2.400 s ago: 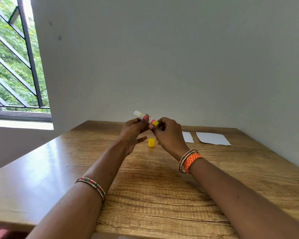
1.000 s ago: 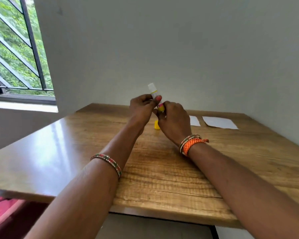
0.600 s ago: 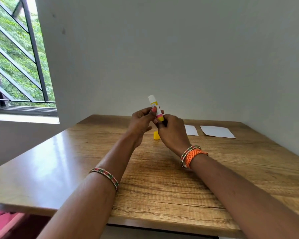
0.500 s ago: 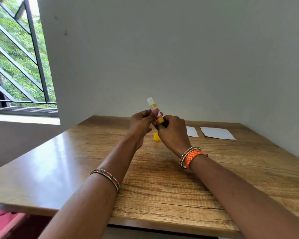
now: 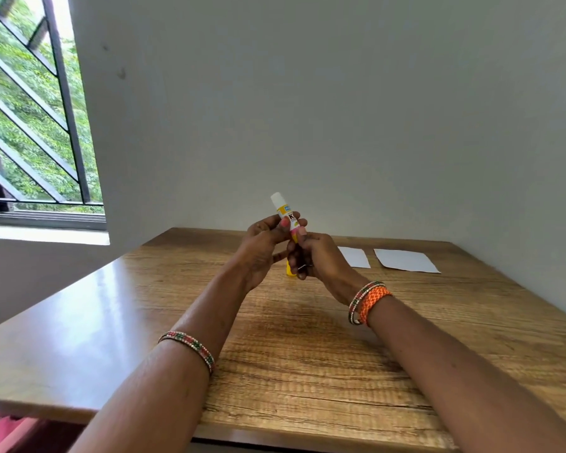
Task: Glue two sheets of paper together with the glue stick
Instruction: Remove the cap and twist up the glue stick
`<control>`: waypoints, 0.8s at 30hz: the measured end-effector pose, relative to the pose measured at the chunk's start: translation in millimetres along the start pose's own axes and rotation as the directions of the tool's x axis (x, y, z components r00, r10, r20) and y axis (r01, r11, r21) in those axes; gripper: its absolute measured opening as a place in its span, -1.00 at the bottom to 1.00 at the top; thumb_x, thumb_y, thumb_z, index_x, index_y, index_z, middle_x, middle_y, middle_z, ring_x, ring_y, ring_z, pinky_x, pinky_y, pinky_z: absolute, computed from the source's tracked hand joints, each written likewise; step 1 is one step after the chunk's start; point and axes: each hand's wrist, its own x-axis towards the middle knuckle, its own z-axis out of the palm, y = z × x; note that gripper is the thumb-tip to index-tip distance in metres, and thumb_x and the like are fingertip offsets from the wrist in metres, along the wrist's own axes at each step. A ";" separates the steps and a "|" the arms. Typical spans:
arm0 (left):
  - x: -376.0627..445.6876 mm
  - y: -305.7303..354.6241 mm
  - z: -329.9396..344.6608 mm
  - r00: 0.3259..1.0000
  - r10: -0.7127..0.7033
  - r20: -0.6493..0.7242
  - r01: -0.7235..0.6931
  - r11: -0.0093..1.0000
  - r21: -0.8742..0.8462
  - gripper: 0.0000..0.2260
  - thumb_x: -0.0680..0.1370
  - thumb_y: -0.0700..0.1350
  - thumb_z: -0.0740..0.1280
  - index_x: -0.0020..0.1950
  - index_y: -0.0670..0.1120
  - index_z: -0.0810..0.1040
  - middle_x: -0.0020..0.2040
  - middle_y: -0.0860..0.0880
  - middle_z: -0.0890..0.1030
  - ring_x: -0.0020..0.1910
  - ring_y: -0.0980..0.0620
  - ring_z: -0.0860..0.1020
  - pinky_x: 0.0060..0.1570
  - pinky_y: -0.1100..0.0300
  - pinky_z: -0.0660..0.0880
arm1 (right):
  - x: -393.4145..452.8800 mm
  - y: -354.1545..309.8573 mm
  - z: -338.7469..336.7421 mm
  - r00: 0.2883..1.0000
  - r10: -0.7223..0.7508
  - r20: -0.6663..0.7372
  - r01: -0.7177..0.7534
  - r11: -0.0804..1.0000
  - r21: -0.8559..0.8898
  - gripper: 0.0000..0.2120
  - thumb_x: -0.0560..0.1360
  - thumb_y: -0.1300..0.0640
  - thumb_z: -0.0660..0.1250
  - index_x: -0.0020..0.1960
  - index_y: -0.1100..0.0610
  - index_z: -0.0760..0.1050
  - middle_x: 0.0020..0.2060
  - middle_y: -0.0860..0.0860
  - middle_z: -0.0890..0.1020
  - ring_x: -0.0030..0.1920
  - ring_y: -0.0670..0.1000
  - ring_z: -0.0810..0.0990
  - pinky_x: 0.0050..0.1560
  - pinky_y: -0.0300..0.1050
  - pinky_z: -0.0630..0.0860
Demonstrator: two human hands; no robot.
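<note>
1. Fingers of left hand pinch glue stick mid-body; right hand grasps its lower end. Frame centre, above the counter.
2. Counter: wood grain, fills lower frame.
3. Two paper sheets, right of centre, flat, apart: larger sheet, smaller sheet.
4. Glue stick upright, uncapped white tip up.
5. Yellow cap on counter, partly hidden behind hands.

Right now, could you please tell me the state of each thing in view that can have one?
glue stick: uncapped, white glue out, tip tilted up, held off the table
yellow cap: off, on the table
left hand: grips the stick's body
right hand: pinches the stick's base
two paper sheets: flat, apart, untouched
window: barred
</note>
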 end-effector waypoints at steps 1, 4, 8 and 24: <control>0.9 -0.7 -0.3 1.000 0.005 -0.029 -0.005 1.000 0.007 -0.87 0.56 -0.12 0.26 0.01 -0.06 0.59 -0.05 0.02 0.66 -0.30 0.13 0.54 -0.16 0.15 0.46 | 0.5 0.0 1.0 0.999 -0.026 -0.038 0.024 0.999 -0.048 -0.70 0.62 0.01 0.08 -0.12 0.17 0.44 -0.34 0.08 0.54 -0.38 0.01 0.49 -0.38 -0.14 0.40; 1.5 -1.8 -1.6 0.990 0.021 -0.138 -0.012 0.997 0.071 -0.91 0.51 -0.05 0.35 -0.03 0.00 0.61 -0.04 0.04 0.66 -0.03 0.09 0.57 -0.05 0.11 0.40 | 2.1 1.4 1.2 0.973 -0.145 -0.178 0.119 0.982 -0.148 -0.77 0.53 0.06 0.29 0.09 0.15 0.33 -0.11 0.14 0.58 -0.21 0.01 0.57 -0.23 -0.12 0.56; 0.8 0.0 0.1 0.980 0.038 -0.193 -0.028 0.998 0.054 -0.87 0.45 0.00 0.41 -0.07 -0.02 0.62 -0.09 0.04 0.67 0.00 0.09 0.57 -0.03 0.10 0.40 | 0.2 1.5 2.3 0.935 -0.266 -0.234 0.226 0.956 -0.184 -0.74 0.45 0.19 0.41 0.03 0.14 0.35 -0.16 0.05 0.58 -0.18 -0.04 0.59 -0.19 -0.21 0.60; 1.0 0.5 -4.8 0.997 0.062 -0.035 -0.060 0.997 0.050 -0.82 0.45 -0.01 0.35 0.00 -0.01 0.63 -0.16 0.11 0.68 -0.08 0.09 0.54 0.20 -0.07 0.31 | -0.3 -7.9 -1.7 1.000 -0.026 -0.012 0.027 0.992 0.122 -0.64 0.64 0.08 0.01 -0.14 0.23 0.48 -0.35 0.13 0.55 -0.39 0.04 0.51 -0.34 -0.09 0.52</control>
